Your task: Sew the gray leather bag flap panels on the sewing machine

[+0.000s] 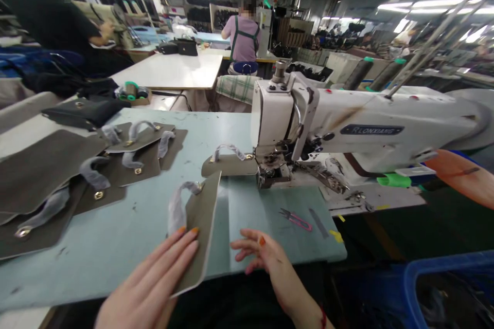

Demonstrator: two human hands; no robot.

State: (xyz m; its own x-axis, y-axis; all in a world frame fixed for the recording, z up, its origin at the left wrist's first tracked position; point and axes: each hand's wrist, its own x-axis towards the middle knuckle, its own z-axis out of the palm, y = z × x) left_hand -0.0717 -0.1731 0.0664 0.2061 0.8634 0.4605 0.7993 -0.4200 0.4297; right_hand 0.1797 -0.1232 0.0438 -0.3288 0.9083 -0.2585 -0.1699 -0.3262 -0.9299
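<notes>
My left hand (154, 277) grips a grey-brown bag panel (203, 231), its fingers lying along the near face and the thumb hidden behind. The panel is tilted up at the table's front edge, and its carry handle (177, 208) is wrapped in clear plastic. To the right, my right hand (260, 252) hovers with fingers apart, holding nothing. A similar panel with a wrapped handle (231, 165) lies flat beside the needle area of the white sewing machine (347, 118). Pink thread snips (296, 219) and a thin grey strip (318, 222) rest right of my right hand.
Several more panels with wrapped handles (141, 162) lie overlapping at left on the pale blue tabletop (127, 247). A black bag (83, 110) sits behind them. A blue bin (443, 267) stands lower right. Another person's bare limb (463, 177) shows beyond the machine. Two people work ahead.
</notes>
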